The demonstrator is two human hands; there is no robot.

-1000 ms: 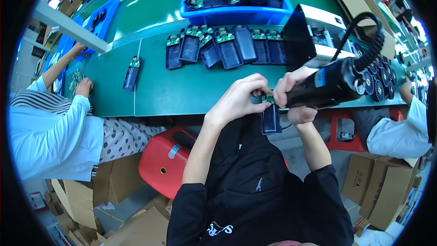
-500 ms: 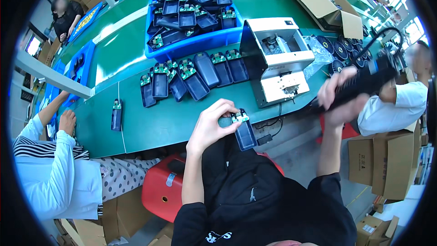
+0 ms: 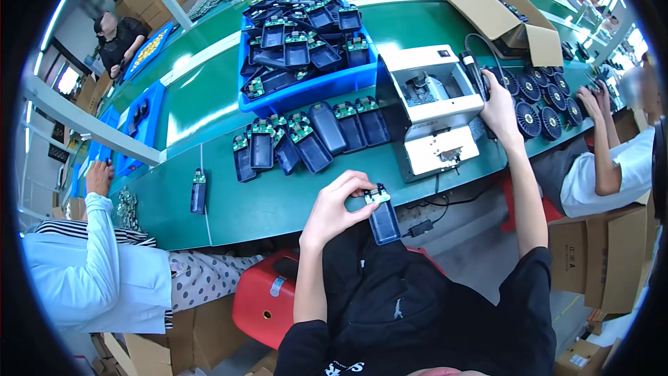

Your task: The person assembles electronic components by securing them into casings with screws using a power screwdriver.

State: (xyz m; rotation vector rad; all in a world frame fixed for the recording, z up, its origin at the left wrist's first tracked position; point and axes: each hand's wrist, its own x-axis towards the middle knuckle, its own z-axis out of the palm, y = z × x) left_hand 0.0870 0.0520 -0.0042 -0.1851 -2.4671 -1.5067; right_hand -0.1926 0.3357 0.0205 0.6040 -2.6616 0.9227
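In front of the machine, a white and black box, and a little to its left, a dark open case is pinched between the thumb and fingers of the left hand at the end where a green circuit board is set, and its other end is pointed toward the person's lap. Just beside the machine's right side, a black power tool with a cord looped above it is touched by the right hand, whose fingers are partly curled; whether it is firmly gripped cannot be told. To the left of the machine, similar cases are laid in a row on the green table, most with a board showing at the far end, and farther left a lone case is set apart. Behind the machine, on its left, a blue bin is heaped with more cases; behind it on the right, an opened cardboard box is placed. To the right of the machine, black wheels are grouped, and farther right a co-worker in a white top is seen
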